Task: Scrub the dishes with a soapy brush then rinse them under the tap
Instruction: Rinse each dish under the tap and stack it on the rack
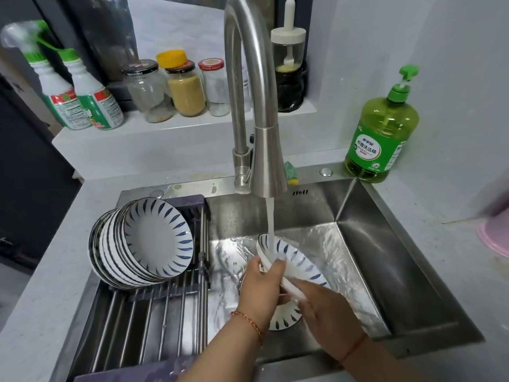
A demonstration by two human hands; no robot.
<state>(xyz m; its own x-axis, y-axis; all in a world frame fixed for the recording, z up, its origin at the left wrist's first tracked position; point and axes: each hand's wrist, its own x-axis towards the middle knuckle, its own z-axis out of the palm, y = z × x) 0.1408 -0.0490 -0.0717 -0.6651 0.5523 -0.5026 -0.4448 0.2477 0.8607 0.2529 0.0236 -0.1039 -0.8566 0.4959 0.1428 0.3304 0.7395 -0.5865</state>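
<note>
A white dish with blue leaf marks (296, 261) tilts under the running stream from the steel tap (268, 164), over the sink basin. My left hand (260, 285) grips its near left rim. My right hand (322, 304) holds its lower right edge. Under my hands another dish of the same pattern (285, 317) lies on the sink floor. Several matching dishes (143, 244) lean stacked on edge on the roll-up rack (154, 321) at the left. No brush is visible.
A green dish soap pump bottle (381, 133) stands at the sink's back right corner. A green-yellow sponge (291, 173) sits behind the tap. Jars (187, 86) and two spray bottles (82, 97) line the back ledge. A pink object (495, 232) lies at the right edge.
</note>
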